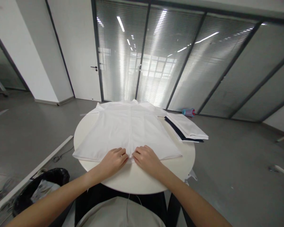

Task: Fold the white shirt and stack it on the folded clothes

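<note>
A white shirt [113, 129] lies spread over a round cream table [134, 179], its collar at the far side and its hem towards me. The front placket runs down its middle. My left hand [115, 158] has its fingers closed on the hem just left of the placket. Close beside it, my right hand [145, 158] pinches the hem just right of the placket. The fingertips of both hands nearly meet, and the cloth between them is partly hidden. Both sleeves reach the table's far edge.
Folded white and dark garments [186, 127] are stacked at the table's right, overhanging its edge. A black-lined bin [56, 176] stands on the floor at left, near a white strip with cables. A blue and pink object [188, 112] lies by the glass partition [163, 63].
</note>
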### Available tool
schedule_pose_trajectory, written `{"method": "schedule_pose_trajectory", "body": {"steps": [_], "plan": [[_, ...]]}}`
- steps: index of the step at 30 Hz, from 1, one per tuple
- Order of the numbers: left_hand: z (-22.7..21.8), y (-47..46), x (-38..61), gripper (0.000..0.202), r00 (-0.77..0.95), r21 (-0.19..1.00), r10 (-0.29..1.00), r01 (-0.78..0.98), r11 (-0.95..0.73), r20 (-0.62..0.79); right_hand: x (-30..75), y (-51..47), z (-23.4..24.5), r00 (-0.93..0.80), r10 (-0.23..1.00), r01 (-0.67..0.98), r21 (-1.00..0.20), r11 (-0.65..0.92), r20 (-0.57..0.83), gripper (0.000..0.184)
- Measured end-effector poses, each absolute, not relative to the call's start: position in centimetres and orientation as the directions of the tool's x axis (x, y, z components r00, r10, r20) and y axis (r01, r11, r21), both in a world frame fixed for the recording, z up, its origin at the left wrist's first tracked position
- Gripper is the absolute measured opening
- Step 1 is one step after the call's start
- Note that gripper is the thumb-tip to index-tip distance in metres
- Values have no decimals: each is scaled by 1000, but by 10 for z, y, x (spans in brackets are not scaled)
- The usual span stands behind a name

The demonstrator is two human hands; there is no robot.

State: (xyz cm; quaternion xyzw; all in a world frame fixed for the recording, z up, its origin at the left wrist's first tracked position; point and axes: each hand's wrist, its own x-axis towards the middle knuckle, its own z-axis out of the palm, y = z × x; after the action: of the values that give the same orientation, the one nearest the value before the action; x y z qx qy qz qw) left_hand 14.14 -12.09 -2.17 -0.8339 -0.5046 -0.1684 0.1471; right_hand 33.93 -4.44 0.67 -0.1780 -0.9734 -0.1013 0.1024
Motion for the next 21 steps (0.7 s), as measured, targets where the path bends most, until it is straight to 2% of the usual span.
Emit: {"method": "schedule_pose_trajectory", "body": {"steps": [3,8,11,13,16,21], "plan": [[-12,-121,139,14,466,-30,802,870,-492,373,341,-45,10,-939,297,324,152,934,173,13],[34,-101,115,14,484,217,846,822,-527,221,341,-33,32,-976,187,196,68,978,115,20],[55,-55,90,16,441,232,875,846,-480,200,330,-8,53,-971,195,201,34,979,141,22],[57,-9,73,20,406,221,892,868,-445,200,316,19,65,-945,263,268,-4,963,194,20],[47,71,48,22,302,233,929,908,-349,214,286,73,76,-868,434,423,-101,901,242,20],[15,168,19,18,197,282,942,919,-274,273,231,175,68,-692,700,661,-233,713,179,20]]}}
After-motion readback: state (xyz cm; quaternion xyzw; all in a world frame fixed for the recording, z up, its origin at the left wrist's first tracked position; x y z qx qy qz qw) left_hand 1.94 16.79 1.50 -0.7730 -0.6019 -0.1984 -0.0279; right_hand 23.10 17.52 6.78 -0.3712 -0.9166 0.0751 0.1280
